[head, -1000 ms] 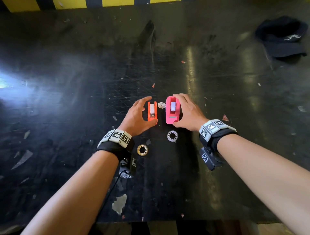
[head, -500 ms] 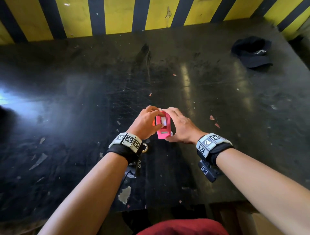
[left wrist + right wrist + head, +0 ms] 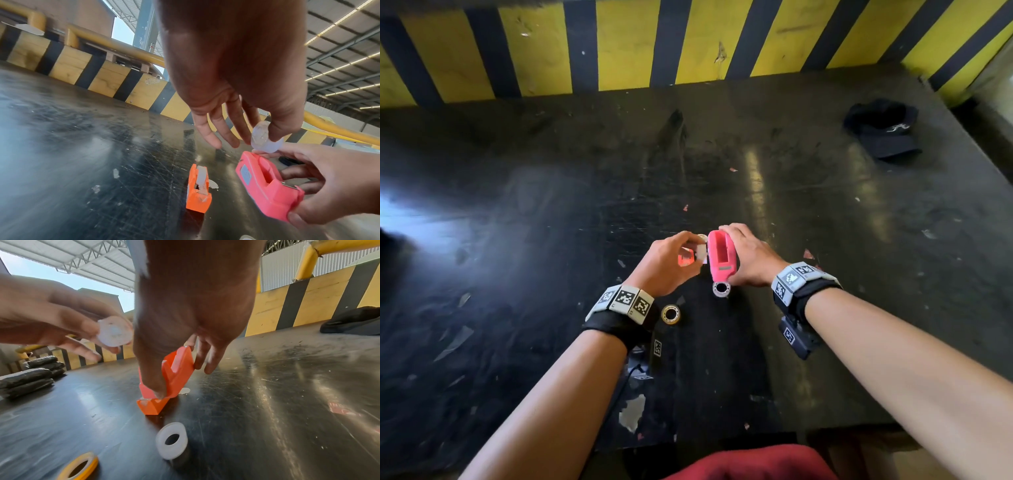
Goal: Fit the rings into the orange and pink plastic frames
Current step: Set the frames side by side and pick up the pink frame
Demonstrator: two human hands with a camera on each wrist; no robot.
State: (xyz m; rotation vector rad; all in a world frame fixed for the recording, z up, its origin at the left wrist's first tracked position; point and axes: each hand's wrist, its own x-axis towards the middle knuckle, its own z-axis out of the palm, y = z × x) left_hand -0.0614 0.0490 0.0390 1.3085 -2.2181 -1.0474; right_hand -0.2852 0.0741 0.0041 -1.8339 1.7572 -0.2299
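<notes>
Scuffed black table [image 3: 825, 274]: left hand [image 3: 667, 263] pinching white spool [image 3: 265, 139] above pink frame [image 3: 722, 257] gripped tilted in right hand [image 3: 750, 260]; could slip, miss slot, roll off.

Both forearms bare. Each wrist — black strap [image 3: 616, 327] under grey marker-printed blocks [image 3: 796, 279]; black camera unit [image 3: 796, 339] beneath right wrist, at 6 o'clock.

The head camera looks down from above on the black table [image 3: 517, 205]. The left wrist camera sits low, very near the pink frame [image 3: 269, 185], and faces the striped barrier [image 3: 102, 78] behind it. The right wrist camera looks from the other side; both share this frame.
</notes>
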